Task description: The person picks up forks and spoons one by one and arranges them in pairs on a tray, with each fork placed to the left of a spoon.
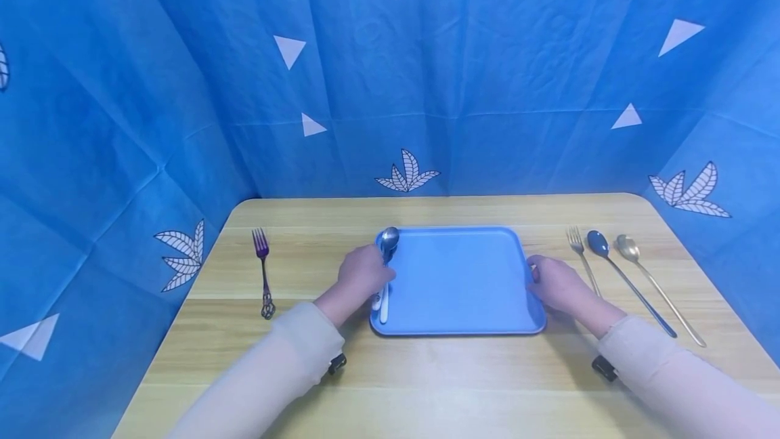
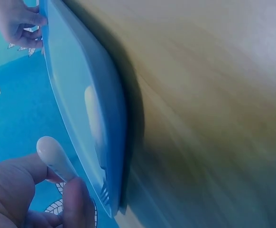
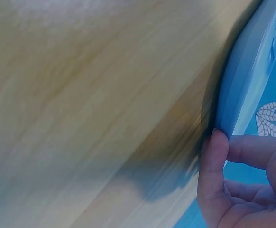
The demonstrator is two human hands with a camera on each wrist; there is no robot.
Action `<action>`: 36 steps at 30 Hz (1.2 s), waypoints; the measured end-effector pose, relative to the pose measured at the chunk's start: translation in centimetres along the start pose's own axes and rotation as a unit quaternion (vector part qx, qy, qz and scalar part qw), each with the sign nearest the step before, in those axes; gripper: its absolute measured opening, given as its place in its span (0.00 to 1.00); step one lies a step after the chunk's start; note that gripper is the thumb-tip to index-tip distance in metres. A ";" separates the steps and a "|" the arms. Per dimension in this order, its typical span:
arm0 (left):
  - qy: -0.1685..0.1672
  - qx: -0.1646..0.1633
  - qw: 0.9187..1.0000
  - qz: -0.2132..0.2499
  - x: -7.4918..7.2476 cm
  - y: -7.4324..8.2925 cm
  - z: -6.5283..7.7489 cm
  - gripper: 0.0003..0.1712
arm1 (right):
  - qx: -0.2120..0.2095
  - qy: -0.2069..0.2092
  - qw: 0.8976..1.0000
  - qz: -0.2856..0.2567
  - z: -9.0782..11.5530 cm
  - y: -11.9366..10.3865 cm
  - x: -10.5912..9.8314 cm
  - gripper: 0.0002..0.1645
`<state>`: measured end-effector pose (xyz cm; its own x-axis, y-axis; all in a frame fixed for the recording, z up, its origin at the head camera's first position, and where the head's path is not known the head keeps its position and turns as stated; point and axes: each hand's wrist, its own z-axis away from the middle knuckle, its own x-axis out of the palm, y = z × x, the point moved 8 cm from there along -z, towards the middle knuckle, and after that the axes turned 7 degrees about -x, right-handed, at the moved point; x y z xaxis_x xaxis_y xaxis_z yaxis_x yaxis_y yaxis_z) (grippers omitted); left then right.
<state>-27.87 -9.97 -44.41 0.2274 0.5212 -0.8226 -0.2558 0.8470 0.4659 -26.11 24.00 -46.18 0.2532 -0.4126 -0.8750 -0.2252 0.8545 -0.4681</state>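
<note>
My left hand (image 1: 364, 273) pinches a spoon (image 1: 390, 237) with a white handle over the left side of the blue tray (image 1: 463, 283). In the left wrist view the rounded handle end of this spoon (image 2: 55, 154) shows between thumb and finger. A white-handled fork (image 2: 93, 114) lies inside the tray along its left wall; in the head view my left hand partly hides it. My right hand (image 1: 556, 284) grips the tray's right rim. In the right wrist view, thumb and finger of the right hand (image 3: 237, 180) pinch that rim.
A purple fork (image 1: 263, 263) lies on the wooden table (image 1: 451, 385) left of the tray. To the right lie a gold fork (image 1: 583, 256), a dark blue spoon (image 1: 630, 280) and a gold spoon (image 1: 661, 290). Blue curtain (image 1: 518, 73) surrounds the table's back and sides.
</note>
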 end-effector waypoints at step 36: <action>-0.031 -0.007 0.999 0.005 2.5 1.4 0.8 0.11 | 0.002 0.006 1.000 0.006 0.2 -0.2 -0.1 0.31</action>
<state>-26.89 -7.42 -45.59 0.2827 0.5347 -0.7963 -0.2710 0.8409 0.4684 -25.92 23.90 -46.01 0.2397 -0.4059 -0.8819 -0.2248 0.8605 -0.4571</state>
